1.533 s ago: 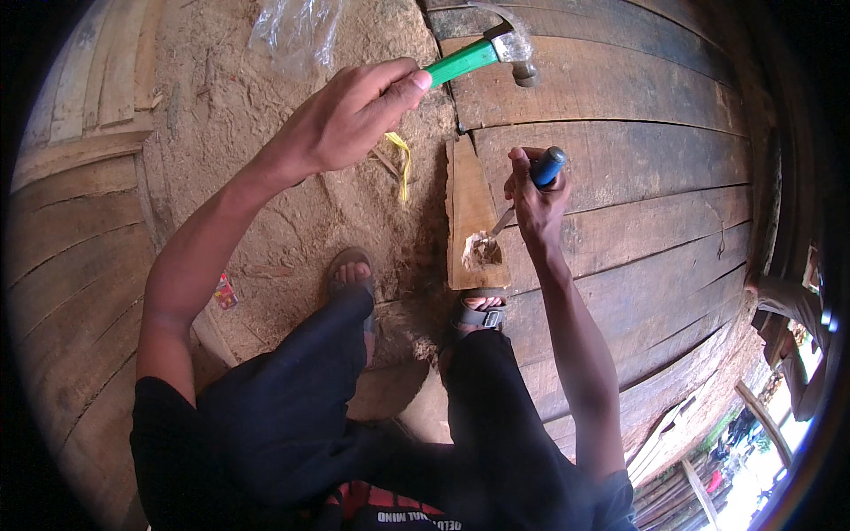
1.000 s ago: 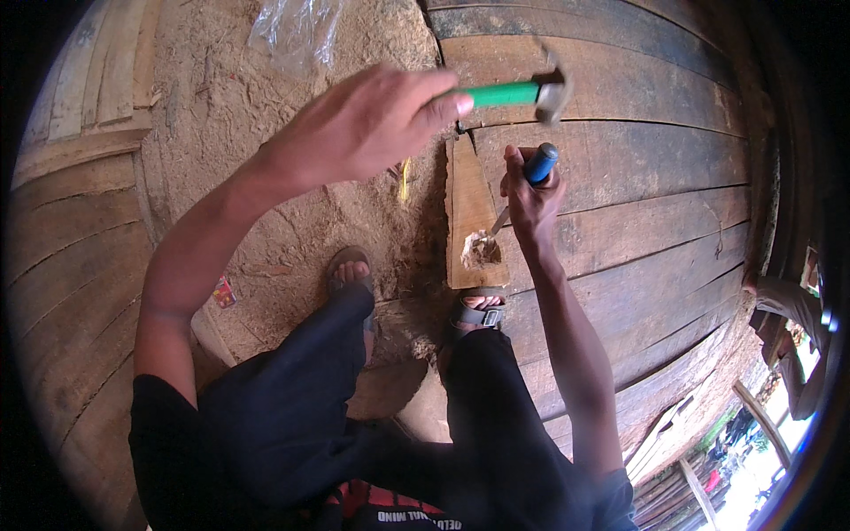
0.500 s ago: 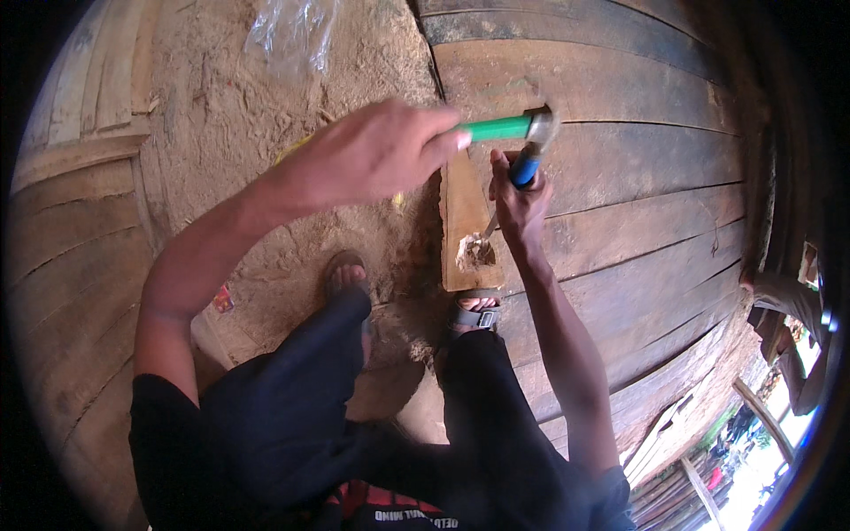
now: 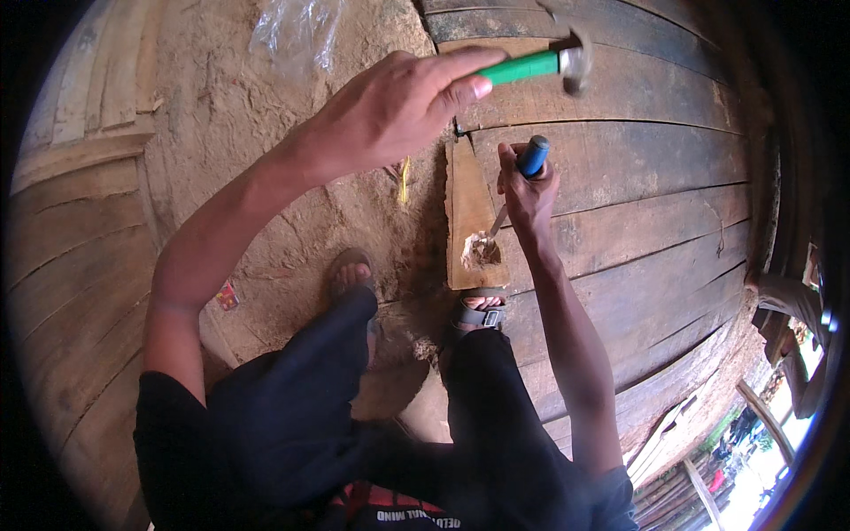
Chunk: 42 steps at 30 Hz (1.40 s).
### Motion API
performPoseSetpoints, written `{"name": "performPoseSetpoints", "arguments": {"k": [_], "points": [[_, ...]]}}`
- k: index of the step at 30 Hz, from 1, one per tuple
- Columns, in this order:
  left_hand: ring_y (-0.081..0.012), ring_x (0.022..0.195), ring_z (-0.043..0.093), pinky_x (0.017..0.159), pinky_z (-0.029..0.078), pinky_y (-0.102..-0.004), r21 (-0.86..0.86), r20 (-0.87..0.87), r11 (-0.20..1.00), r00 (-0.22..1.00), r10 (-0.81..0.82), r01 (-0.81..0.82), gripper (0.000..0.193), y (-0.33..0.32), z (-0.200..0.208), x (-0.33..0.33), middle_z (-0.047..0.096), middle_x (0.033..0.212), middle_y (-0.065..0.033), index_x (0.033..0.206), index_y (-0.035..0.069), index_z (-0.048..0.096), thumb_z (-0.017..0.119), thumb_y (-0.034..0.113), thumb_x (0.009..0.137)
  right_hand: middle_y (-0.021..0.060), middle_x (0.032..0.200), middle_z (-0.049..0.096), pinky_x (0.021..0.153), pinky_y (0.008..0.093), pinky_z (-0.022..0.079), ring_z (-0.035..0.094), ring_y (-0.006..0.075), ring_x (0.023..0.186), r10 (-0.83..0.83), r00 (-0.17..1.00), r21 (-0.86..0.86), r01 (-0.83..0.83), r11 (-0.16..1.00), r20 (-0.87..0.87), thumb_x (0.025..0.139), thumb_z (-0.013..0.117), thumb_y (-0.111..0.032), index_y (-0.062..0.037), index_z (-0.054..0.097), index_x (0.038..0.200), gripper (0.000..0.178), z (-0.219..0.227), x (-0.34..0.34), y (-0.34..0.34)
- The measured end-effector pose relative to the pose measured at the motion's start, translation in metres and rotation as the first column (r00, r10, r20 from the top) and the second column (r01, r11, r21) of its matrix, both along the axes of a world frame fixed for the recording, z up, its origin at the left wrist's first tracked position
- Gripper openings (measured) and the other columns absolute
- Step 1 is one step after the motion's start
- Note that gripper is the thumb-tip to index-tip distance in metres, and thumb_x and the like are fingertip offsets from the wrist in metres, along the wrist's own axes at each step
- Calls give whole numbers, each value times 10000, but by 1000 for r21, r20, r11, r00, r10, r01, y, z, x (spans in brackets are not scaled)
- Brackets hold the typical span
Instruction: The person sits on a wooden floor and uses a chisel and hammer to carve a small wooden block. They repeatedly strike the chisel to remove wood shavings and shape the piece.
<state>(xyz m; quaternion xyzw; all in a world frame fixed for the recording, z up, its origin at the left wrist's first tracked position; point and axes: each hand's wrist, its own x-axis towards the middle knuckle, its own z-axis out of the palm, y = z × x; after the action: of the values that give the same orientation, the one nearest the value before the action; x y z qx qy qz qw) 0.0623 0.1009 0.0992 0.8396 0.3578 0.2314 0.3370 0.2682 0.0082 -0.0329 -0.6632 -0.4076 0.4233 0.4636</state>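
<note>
Gripped in my left hand (image 4: pixel 394 106) is a claw hammer (image 4: pixel 526 67) with a green handle, raised above the chisel and apart from it. My right hand (image 4: pixel 529 199) is wrapped round a chisel (image 4: pixel 533 156) with a blue handle, its butt sticking out above the fist. The chisel's metal blade slants down to a rough, chipped hollow (image 4: pixel 479 251) in a wooden board (image 4: pixel 471 190). That board tapers toward its far end and lies at the edge of the planks. Where exactly the blade tip touches is hard to make out.
Wide wooden planks (image 4: pixel 637 164) spread to the right, and rough brown ground (image 4: pixel 266 115) lies to the left. My right sandalled foot (image 4: pixel 482 310) is at the board's near end, my left foot (image 4: pixel 351 270) on the ground. Clear plastic wrap (image 4: pixel 299 34) lies at the far left.
The hammer has lifted off the chisel's butt, moving up and slightly right with my left hand. My right hand keeps the chisel at the hollow, almost unmoved.
</note>
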Motion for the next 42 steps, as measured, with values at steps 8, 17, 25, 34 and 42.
{"name": "performPoseSetpoints", "arguments": {"k": [8,17,25,34,42], "points": [[-108,490,480,477,413,-330,-163,-204,986,977,-70,36,414,15,21,9,528,587,-42,1274,35,583,447,335,1023,12,566,530,452,244,393,489,77,477,-10,999,-40,12,999,34,912,669,-189,19,610,883,218,-1,6,3],[-91,442,406,404,371,-304,-308,-231,949,962,-144,68,429,16,-4,12,439,568,33,908,40,576,377,399,1035,-14,568,521,453,246,385,486,64,498,55,992,-102,-66,993,-114,889,687,-224,-15,624,762,253,9,8,5],[-92,460,385,423,348,-284,-157,-213,968,950,-229,198,504,9,-32,12,409,551,41,749,77,519,376,476,1022,0,563,541,457,252,401,509,82,488,55,997,-204,-65,977,-52,880,686,-224,-20,623,766,242,9,8,5],[-89,429,366,389,316,-291,-231,-322,965,925,-200,128,588,31,-38,18,370,513,56,645,115,496,396,589,979,16,596,561,472,259,421,527,89,506,86,984,-197,-116,974,-155,869,704,-214,1,613,815,239,2,16,9],[-71,403,363,355,314,-273,-412,-231,906,951,-203,94,564,52,-37,27,379,500,61,656,131,514,385,566,990,10,581,521,474,259,402,504,98,493,113,974,-162,-146,976,-197,877,701,-208,-5,591,843,233,6,14,11]]}}
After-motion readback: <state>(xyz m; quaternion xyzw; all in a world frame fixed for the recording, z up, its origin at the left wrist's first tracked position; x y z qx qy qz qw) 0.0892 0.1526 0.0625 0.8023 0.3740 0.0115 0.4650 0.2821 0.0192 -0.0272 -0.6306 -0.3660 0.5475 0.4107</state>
